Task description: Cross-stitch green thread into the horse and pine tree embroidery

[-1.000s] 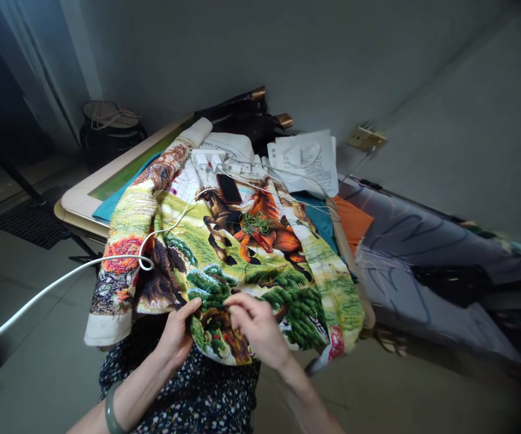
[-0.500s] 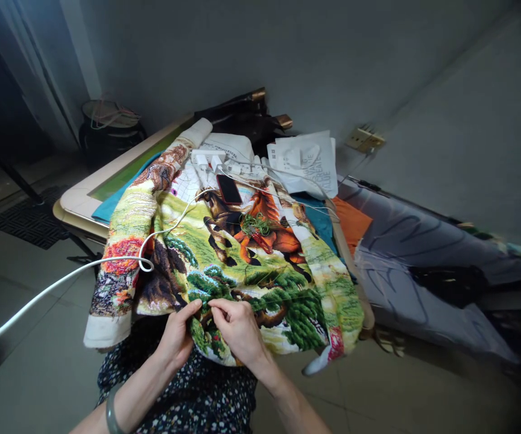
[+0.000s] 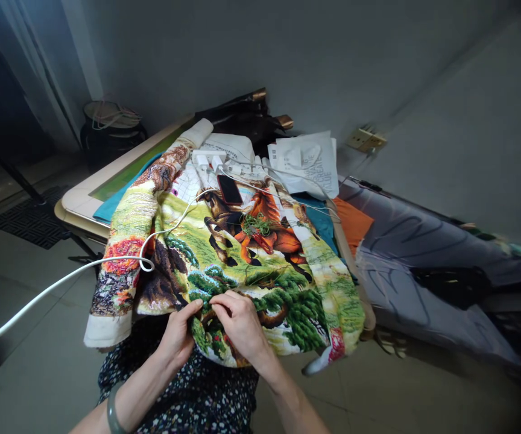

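Note:
A large embroidered cloth (image 3: 242,253) with brown horses, green trees and flowers hangs off a table onto my lap. My left hand (image 3: 179,337) grips the cloth's near edge, thumb on top, with a green bangle on that wrist. My right hand (image 3: 240,322) rests on the cloth just right of the left, its fingers pinched together at a green tree patch; what they pinch is too small to make out. A tangle of green thread (image 3: 255,224) lies on the horses.
A phone (image 3: 229,188) and a white power strip (image 3: 208,158) lie on the cloth's far end, with white paper sheets (image 3: 308,160) beside them. A white cable (image 3: 52,286) loops off to the left. The table's pale rim (image 3: 79,199) shows left; grey bedding (image 3: 423,265) lies right.
My right hand slid left across the cloth toward my left hand and curled from loosely spread fingers into a pinch. The left hand and cloth stayed put.

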Demonstrator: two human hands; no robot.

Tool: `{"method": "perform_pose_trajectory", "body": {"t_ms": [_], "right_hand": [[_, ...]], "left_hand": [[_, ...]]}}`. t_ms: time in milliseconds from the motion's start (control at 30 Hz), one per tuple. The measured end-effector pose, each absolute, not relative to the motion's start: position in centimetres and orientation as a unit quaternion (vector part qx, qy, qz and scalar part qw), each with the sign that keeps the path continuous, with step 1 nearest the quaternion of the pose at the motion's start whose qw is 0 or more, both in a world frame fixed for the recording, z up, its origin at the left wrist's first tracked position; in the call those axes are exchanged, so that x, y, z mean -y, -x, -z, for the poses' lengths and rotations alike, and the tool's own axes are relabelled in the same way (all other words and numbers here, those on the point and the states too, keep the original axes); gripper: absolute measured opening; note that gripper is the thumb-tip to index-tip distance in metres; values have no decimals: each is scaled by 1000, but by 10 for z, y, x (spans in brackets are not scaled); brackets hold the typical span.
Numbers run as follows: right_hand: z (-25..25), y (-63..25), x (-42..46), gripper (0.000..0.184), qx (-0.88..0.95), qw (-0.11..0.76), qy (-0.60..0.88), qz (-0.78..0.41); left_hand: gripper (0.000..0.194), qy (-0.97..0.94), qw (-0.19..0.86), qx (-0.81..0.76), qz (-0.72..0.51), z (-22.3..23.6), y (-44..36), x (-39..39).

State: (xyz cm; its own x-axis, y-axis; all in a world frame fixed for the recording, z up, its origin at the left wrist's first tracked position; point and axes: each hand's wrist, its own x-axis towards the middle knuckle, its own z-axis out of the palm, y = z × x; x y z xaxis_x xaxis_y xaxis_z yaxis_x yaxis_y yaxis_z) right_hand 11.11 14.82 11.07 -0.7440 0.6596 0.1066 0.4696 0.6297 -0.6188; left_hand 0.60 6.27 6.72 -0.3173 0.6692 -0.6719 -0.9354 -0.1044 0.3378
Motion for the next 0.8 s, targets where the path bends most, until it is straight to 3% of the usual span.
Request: {"method": "perform_pose_trajectory", "body": {"t_ms": [333, 800], "right_hand": [[-105, -113, -153, 23, 862, 184, 313, -353], [-105, -108, -151, 21, 870, 188, 309, -334]], "left_hand": [[17, 177, 553, -380, -720, -71, -6, -64], [14, 181, 555, -374, -721, -70, -6, -64]]}}
